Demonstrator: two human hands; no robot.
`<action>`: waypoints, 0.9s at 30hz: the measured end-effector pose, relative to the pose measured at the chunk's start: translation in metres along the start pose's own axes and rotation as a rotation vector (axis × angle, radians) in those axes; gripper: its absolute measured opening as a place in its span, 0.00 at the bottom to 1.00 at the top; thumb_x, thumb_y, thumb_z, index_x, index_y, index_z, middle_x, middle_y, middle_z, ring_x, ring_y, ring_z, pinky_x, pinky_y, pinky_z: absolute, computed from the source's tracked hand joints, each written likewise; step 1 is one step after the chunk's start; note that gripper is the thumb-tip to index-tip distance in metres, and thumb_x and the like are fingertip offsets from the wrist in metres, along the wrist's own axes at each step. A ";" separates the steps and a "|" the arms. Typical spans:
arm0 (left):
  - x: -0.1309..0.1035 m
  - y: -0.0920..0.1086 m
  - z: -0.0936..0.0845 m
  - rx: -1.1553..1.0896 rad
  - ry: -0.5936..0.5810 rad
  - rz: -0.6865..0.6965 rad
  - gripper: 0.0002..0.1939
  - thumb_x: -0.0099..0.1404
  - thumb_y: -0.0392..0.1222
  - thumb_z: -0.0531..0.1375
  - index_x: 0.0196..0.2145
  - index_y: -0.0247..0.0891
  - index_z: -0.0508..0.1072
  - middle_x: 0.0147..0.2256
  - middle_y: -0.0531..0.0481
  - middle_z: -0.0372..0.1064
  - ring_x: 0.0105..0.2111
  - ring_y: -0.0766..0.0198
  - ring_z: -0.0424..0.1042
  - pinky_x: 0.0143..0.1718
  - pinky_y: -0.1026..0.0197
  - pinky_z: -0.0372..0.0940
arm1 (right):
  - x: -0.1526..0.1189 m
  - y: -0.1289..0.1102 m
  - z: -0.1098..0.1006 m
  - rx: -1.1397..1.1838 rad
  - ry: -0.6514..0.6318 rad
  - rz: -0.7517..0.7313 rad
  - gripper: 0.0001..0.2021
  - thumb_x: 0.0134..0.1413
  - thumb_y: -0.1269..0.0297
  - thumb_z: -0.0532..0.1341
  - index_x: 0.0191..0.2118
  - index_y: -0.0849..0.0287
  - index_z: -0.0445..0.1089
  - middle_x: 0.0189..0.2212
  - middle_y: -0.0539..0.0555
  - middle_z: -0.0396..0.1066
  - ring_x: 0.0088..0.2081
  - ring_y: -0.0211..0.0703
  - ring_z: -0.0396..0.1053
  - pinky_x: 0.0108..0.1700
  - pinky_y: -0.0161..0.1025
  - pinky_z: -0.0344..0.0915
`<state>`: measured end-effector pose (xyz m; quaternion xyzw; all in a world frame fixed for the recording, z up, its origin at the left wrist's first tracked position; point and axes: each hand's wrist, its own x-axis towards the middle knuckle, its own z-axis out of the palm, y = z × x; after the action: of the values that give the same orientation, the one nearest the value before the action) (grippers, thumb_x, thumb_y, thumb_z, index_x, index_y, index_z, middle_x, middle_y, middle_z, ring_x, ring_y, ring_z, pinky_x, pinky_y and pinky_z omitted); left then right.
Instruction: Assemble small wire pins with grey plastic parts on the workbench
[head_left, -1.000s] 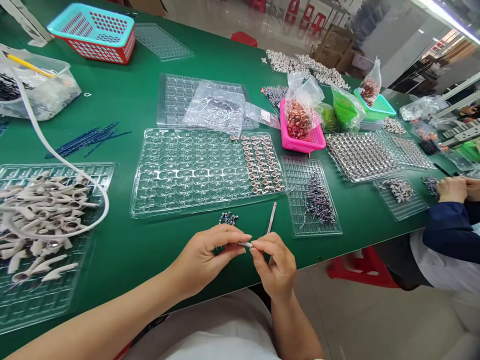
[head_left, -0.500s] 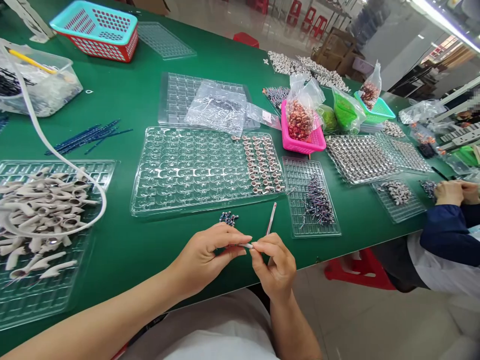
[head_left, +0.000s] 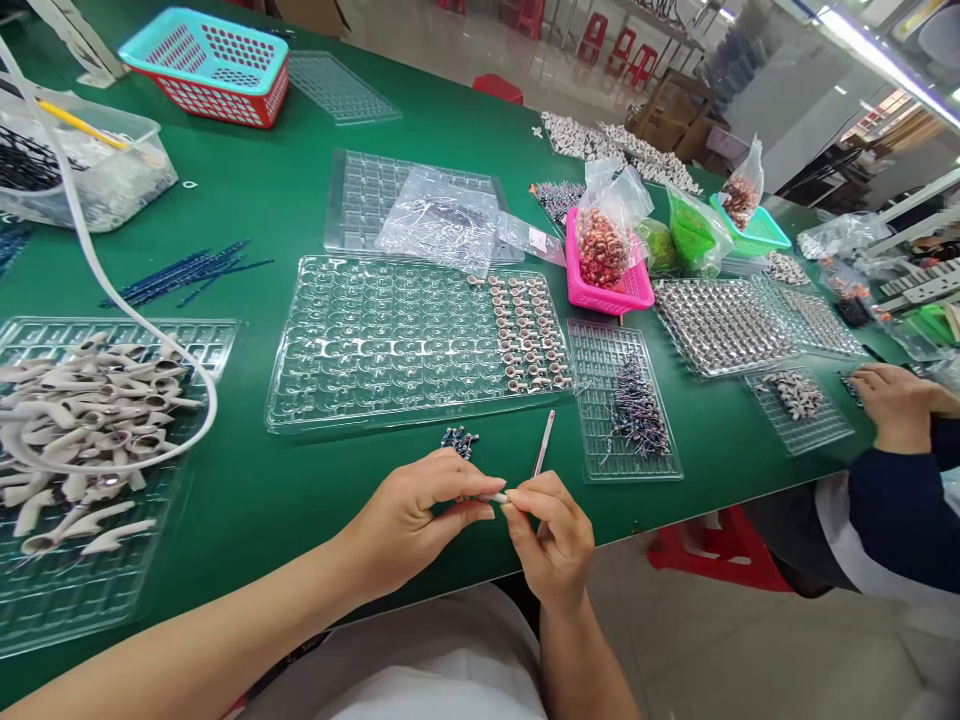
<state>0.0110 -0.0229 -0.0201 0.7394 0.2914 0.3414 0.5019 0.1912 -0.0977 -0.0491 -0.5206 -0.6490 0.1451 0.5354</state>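
**Left hand (head_left: 412, 520) and right hand (head_left: 553, 535) pinch a small pale piece (head_left: 495, 497) over the green counter (head_left: 360, 475)**

The 2 hands meet near the counter's close edge. The left hand's thumb and fingers are clamped on the pale piece; the right hand's thumb and forefinger are closed on its right end. The piece is mostly covered by the fingers, so its full shape cannot be told.

Just beyond the left hand lies a small cluster of dark-wired parts (head_left: 459, 441). A slim pale strip (head_left: 545, 440) points away from the right hand, its near end hidden behind that hand.

Farther off is a wide clear tray (head_left: 375, 340), its right part filled with about 3 columns of small ringed pieces (head_left: 531, 330). To its right, a smaller clear tray (head_left: 600, 455) carries a heap of wired parts (head_left: 639, 410). Behind that sits a pink basket (head_left: 611, 298) with a bag of copper-coloured pieces (head_left: 602, 248) in it.

On the left, another tray (head_left: 90, 600) bears a pile of pale curved shells (head_left: 112, 400), with a white cable (head_left: 202, 430) looping above them. Beyond lie blue strips (head_left: 176, 277). At far right, a co-worker's hand (head_left: 900, 400) is over the same counter; what it holds cannot be told.
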 end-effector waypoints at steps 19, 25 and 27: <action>0.000 0.000 0.000 -0.045 -0.022 -0.008 0.13 0.65 0.33 0.63 0.46 0.42 0.80 0.31 0.50 0.76 0.33 0.64 0.71 0.37 0.62 0.68 | -0.001 0.002 -0.001 0.153 -0.035 0.094 0.13 0.57 0.78 0.63 0.44 0.53 0.72 0.32 0.50 0.73 0.34 0.39 0.70 0.36 0.39 0.69; 0.004 0.005 -0.001 -0.113 -0.051 -0.239 0.11 0.64 0.38 0.64 0.43 0.40 0.81 0.31 0.49 0.74 0.33 0.62 0.70 0.37 0.61 0.66 | -0.003 0.002 -0.002 0.159 -0.017 0.125 0.15 0.57 0.78 0.63 0.47 0.52 0.72 0.36 0.51 0.74 0.37 0.41 0.71 0.38 0.39 0.70; 0.004 0.005 -0.001 -0.122 -0.052 -0.262 0.11 0.64 0.39 0.64 0.44 0.40 0.81 0.31 0.49 0.75 0.33 0.62 0.70 0.38 0.60 0.66 | -0.003 0.002 -0.002 0.158 -0.009 0.118 0.16 0.57 0.78 0.63 0.47 0.51 0.73 0.36 0.51 0.74 0.37 0.41 0.71 0.37 0.39 0.70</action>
<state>0.0133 -0.0208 -0.0140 0.6716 0.3509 0.2706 0.5938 0.1933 -0.0996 -0.0515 -0.5136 -0.6062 0.2295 0.5622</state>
